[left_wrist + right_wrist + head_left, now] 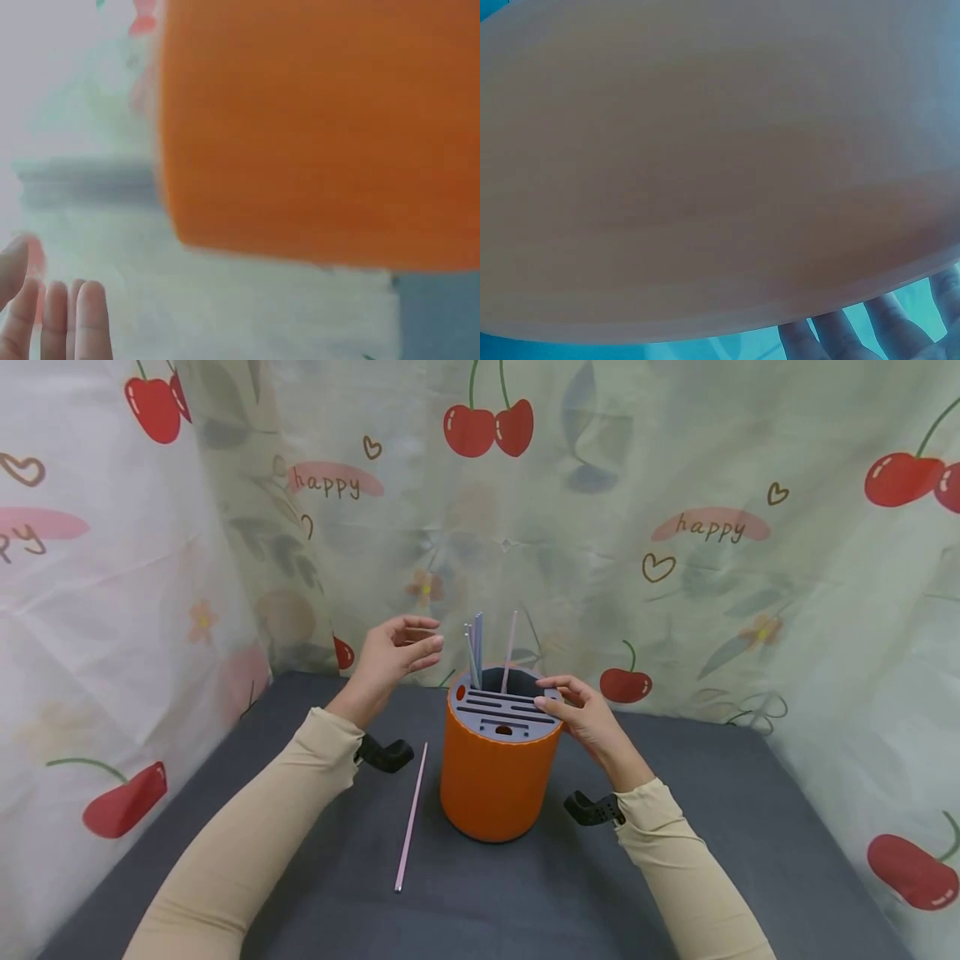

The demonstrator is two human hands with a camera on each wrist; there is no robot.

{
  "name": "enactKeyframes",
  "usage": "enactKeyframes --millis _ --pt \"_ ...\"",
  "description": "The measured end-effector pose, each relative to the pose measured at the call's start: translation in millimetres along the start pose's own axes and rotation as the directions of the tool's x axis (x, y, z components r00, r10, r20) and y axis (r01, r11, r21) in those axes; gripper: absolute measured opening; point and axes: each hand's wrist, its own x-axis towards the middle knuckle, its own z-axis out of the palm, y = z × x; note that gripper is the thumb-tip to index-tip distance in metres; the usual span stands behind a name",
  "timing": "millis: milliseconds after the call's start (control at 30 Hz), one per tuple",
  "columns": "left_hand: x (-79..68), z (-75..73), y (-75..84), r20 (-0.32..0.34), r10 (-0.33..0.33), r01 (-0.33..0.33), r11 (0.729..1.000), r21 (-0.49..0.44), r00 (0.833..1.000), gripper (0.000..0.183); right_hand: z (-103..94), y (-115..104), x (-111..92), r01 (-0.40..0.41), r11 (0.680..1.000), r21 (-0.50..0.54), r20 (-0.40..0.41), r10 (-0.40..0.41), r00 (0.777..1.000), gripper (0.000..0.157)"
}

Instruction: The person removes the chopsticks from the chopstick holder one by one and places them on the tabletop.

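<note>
An orange cylindrical holder [491,785] with a grey slotted top stands upright on the dark table. Several thin sticks [477,647] lean together at the left of its round opening, and a pale pink stick [511,647] stands apart from them. My right hand [588,714] grips the holder's right rim, thumb on the top; in the right wrist view its fingers [900,330] reach over the edge, tips hidden. Raised left of the sticks, my left hand [393,656] has loosely bent fingers and nothing in it. The left wrist view catches its fingertips [91,315] beside the orange wall.
A single pink stick [411,818] lies on the dark tabletop [540,893], left of the holder and below my left wrist. Curtains [465,543] printed with cherries close off the back and both sides. Black wrist mounts [386,753] stick out from both sleeves.
</note>
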Motion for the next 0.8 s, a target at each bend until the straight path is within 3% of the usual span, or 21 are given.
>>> enactKeyframes --millis 100,200,800 --pt "-4.5 11.9 12.1 0.031 0.056 -0.057 0.998 0.022 0.998 0.031 -0.2 0 0 0.0 1.0 0.0 -0.003 0.0 1.0 0.027" --pt "-6.8 20.6 13.6 0.054 0.073 -0.077 0.994 0.072 0.996 0.032 0.1 1 0 -0.002 1.0 0.003 -0.009 0.002 1.0 0.027" --pt "-9.4 39.1 3.6 0.048 0.07 -0.076 0.988 0.133 0.996 0.019 1.7 0 0 -0.001 1.0 0.021 -0.01 0.001 1.0 0.027"
